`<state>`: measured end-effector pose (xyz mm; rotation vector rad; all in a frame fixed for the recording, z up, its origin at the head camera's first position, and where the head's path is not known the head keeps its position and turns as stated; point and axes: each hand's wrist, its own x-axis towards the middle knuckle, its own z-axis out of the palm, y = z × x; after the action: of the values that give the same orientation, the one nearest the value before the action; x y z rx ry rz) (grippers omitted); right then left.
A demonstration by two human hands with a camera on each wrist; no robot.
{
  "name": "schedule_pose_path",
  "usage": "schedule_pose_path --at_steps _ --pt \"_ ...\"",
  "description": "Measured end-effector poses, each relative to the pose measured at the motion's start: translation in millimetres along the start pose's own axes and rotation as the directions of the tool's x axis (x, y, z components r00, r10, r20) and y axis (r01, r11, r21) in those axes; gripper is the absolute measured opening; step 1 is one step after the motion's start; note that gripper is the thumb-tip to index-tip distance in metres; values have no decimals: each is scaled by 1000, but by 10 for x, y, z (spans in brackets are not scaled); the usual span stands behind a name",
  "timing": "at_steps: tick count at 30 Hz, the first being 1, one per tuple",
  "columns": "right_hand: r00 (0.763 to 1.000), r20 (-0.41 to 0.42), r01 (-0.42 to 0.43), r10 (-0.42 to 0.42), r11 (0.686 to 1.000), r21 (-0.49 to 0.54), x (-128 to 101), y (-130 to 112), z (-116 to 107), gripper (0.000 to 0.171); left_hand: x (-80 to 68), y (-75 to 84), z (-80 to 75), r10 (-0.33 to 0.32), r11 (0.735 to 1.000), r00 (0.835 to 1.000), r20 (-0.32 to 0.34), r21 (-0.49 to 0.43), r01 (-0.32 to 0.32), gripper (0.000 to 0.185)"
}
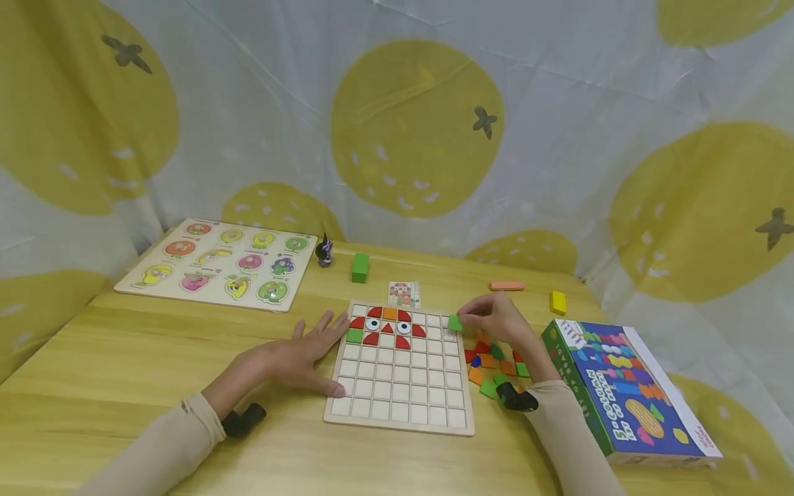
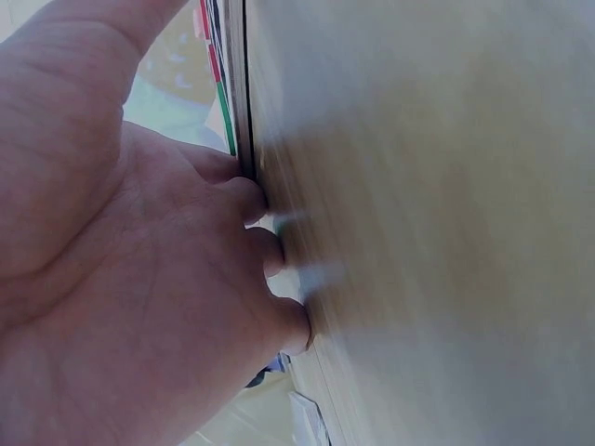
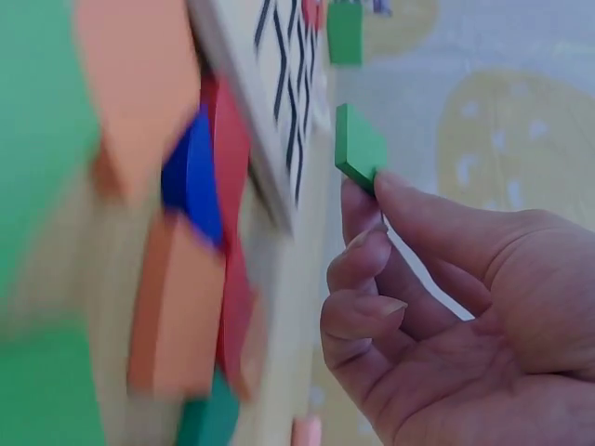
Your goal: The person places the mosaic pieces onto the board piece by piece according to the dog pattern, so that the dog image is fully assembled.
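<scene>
Box [image 1: 626,393] at the right of the table: printed lettering along its blue top, running sideways, too blurred and small to read for certain. More print on its green side, also unreadable. Small card [image 1: 404,294] behind the grid board: coloured picture only, no readable words. Fruit puzzle board [image 1: 217,265]: small labels above the pieces, illegible. No numbers or brand names can be read in the wrist views.

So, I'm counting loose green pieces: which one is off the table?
The green square tile pinched in the right hand, held above the grid board's right edge.
</scene>
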<state>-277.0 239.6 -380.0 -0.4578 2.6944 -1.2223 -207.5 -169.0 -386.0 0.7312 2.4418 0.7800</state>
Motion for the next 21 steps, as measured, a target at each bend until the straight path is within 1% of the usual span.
schedule_pose_path --at_steps 5,10,15,21 --pt "998 52 17 -19 999 42 37 -165 210 11 0 -10 11 -9 1000 1000 -2 3 9 123" --pt "995 96 33 -36 999 37 82 -268 357 9 -7 -16 3 0 1000 1000 -2 5 0 124" --pt "992 113 58 -60 998 13 82 -327 430 8 -1 -13 -8 3 1000 1000 -2 4 -3 124" --pt "989 136 61 -58 998 -19 62 -348 480 8 21 0 4 7 1000 1000 8 -7 -7 124"
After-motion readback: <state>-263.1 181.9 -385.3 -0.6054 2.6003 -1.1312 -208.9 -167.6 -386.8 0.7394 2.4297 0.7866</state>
